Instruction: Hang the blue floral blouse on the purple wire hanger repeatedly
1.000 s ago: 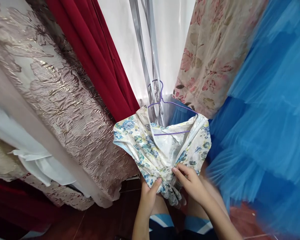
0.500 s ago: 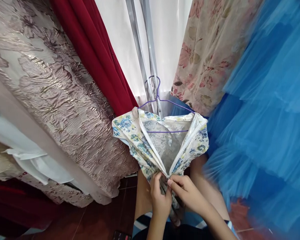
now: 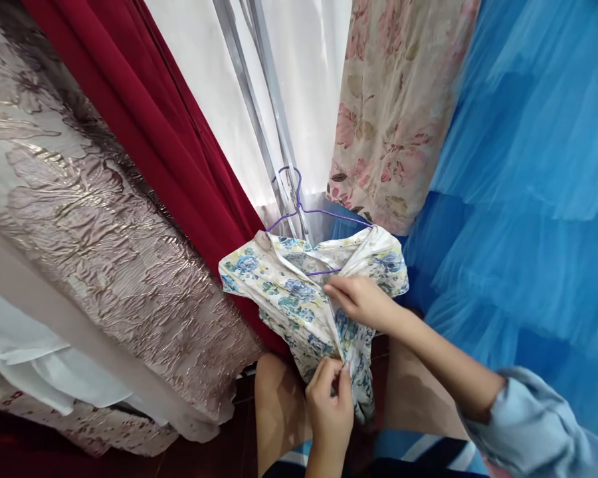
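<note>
A white dress (image 3: 299, 292) with blue and yellow flowers hangs on a thin purple wire hanger (image 3: 299, 199) in front of me. My right hand (image 3: 366, 302) is closed in a pinch on the zipper pull, high up near the neckline. The pull itself is hidden by my fingers. Below that hand the two edges of the opening lie together; above it they spread in a short V. Lower on the dress, my left hand (image 3: 331, 395) pinches the fabric at the bottom of the zipper line and keeps it taut.
To the left hang a dark red cloth (image 3: 179, 146) and an embossed pinkish dress (image 3: 129, 252). A beige floral garment (image 3: 389, 133) and a tiered blue tulle dress (image 3: 518, 219) hang on the right. Grey straps (image 3: 259, 99) run down behind the hanger. My knees are below the dress.
My right hand has slid up along the zipper from beside my left hand to near the neckline. The wide V opening has narrowed. My left hand still grips low on the dress.
</note>
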The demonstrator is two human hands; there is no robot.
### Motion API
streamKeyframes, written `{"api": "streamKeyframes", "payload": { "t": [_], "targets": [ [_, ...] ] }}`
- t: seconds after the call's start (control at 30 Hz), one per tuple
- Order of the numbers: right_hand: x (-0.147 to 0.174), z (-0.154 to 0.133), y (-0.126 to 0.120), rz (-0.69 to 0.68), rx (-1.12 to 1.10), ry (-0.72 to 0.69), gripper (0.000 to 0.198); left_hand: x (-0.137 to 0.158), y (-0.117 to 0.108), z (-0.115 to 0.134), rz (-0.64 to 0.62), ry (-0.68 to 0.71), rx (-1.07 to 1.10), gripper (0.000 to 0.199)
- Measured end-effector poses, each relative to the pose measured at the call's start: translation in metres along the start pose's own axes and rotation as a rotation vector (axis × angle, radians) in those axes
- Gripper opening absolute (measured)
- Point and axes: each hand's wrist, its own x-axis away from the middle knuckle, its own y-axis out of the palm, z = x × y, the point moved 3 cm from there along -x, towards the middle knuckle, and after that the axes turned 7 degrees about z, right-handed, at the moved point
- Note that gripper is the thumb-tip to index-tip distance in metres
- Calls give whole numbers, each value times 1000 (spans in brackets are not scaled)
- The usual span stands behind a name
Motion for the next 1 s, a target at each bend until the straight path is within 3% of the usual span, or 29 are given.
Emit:
{"api": "streamKeyframes", "payload": {
  "t": [0.17, 0.27, 0.37, 0.43, 0.57, 0.67, 0.77, 0.87, 1.0],
  "targets": [
    [-82, -14, -58, 246, 137, -103, 31, 23, 19, -3, -27, 15, -29, 22],
    [-84, -27, -68, 90, 151, -132, 34, 31, 19, -12, 83, -53, -6, 16],
    [-49, -26, -55, -65, 136, -160, 18, 31, 8, -17, 87, -33, 1, 17],
    [-25, -9, -50, -36, 143, -68, 13, 28, 0, -18, 65, -18, 8, 19],
    [-1, 43, -66, 200, 281, 353, 52, 27, -7, -20, 60, -33, 9, 21],
    [-6, 65, -73, 169, 247, 511, 58, 29, -1, -16, 50, -52, 5, 21],
    [-25, 61, -66, 267, 114, 468, 46, 32, 12, -7, 21, -61, 14, 21],
    [-49, 37, -44, 427, 20, 353, 36, 33, 24, 1, -26, -61, 19, 23],
    [-69, -8, -3, 333, 0, 120, 26, 29, 32, -1, -93, -72, -30, 23]
  ]
}}
